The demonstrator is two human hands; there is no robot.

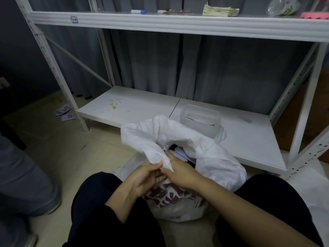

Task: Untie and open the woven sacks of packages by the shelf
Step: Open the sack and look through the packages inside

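Note:
A white woven sack (210,157) with dark red print on its front stands on the floor between my knees, right in front of the white shelf (142,111). Its mouth is partly open, and dark contents show inside. My left hand (147,177) pinches the near flap of the sack's mouth between thumb and fingers. Beside it, my right hand (179,172) grips the same flap, its fingers curled round the cloth edge. The two hands touch each other. No tie string can be made out.
A clear plastic box (201,120) sits on the bottom shelf board just behind the sack. Markers, a paper packet and a plastic bottle (283,6) lie on the upper board. Paper labels (65,112) lie by the left shelf leg. Another person's leg and shoe (26,189) are at left.

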